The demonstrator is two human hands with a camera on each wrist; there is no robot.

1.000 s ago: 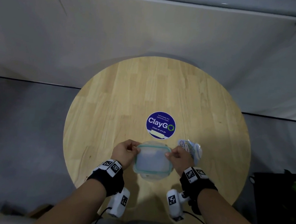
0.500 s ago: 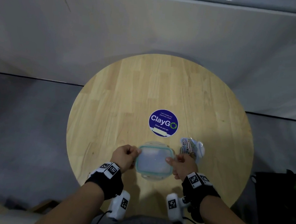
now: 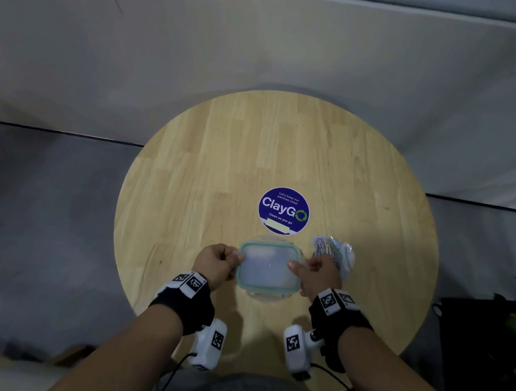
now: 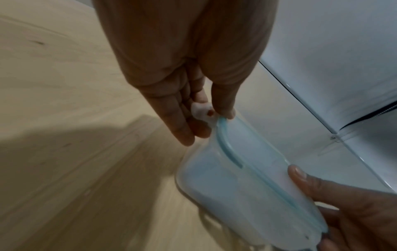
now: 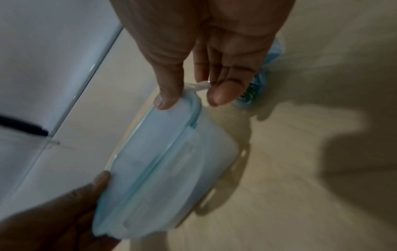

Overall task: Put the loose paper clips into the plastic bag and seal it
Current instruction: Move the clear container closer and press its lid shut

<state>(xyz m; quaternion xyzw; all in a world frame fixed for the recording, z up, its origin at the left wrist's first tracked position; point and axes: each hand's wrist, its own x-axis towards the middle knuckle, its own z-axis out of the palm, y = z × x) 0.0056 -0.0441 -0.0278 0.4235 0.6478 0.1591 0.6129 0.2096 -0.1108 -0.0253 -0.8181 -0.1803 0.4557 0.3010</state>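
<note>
Both hands, left (image 3: 217,263) and right (image 3: 318,274), pinch the container (image 3: 268,268) by its side tabs near the table (image 3: 288,141) edge.

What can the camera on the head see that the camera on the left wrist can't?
Only the head view shows the blue sticker on the round table and the plastic bag with paper clips beside the right hand. Only the left wrist view shows the left hand pinching a white latch tab close up. Both show the lidded container held between the two hands.
</note>
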